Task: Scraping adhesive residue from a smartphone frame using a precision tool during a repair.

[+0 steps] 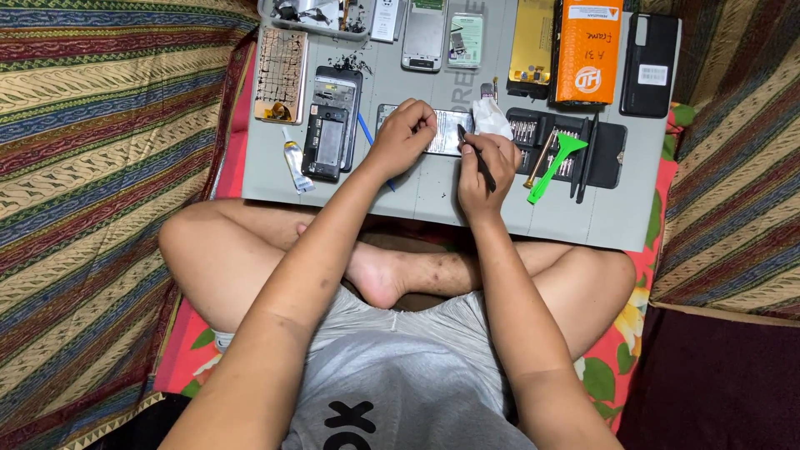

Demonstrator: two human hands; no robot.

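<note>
On the grey worktop (433, 196) the opened phone (446, 132) lies under my hands. My left hand (402, 137) presses it steady, fingers curled; my right hand (479, 171) pinches black tweezers (477, 156) and a white wipe (490, 118). Best to work lightly.

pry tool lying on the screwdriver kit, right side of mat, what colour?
Bright green pry tool, on the black screwdriver kit. The head view shows it.

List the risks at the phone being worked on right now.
The right hand holds a dark pointed tool and a white wipe at the open phone; a slip might scratch it. The left hand steadies it alone. Loose dark bits on the grey mat could get lost.
</note>
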